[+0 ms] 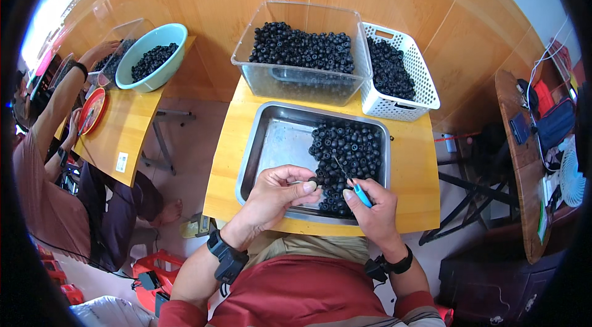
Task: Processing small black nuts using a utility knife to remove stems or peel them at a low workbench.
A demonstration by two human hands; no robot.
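Small workshop, wooden tables, bead-filled bins

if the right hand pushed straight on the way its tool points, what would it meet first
Most likely the heap of dark berries in the metal tray: the right hand aims its blue-handled tool up-left across them, though its height above them is unclear.

Black beads are lying in a silver tray on a yellow worktop; a blue-handled pick is showing.
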